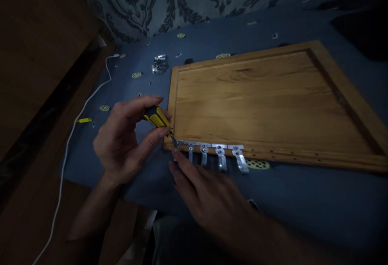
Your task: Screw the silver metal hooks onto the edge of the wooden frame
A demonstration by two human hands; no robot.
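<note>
In my left hand point(121, 139) is a screwdriver point(158, 118) with a yellow and black handle, pinched between fingers and thumb. Its tip points down at the leftmost metal hook point(177, 143) on the near left corner of a wooden board point(242, 103). My right hand point(209, 192) holds that same hook at the board's edge, and its fingers cover most of the lower part. To the right, several similar hooks point(221, 156) stand in a row along the near edge, their lower ends hanging past it. Screw heads show on some of them.
Loose metal hooks point(159, 64) lie in a small pile beyond the board's left end. Small dark holes point(292, 153) run along the near edge. A white cable point(87, 101) with a yellow tag point(84, 120) trails at left. A dark object point(363, 34) lies at far right.
</note>
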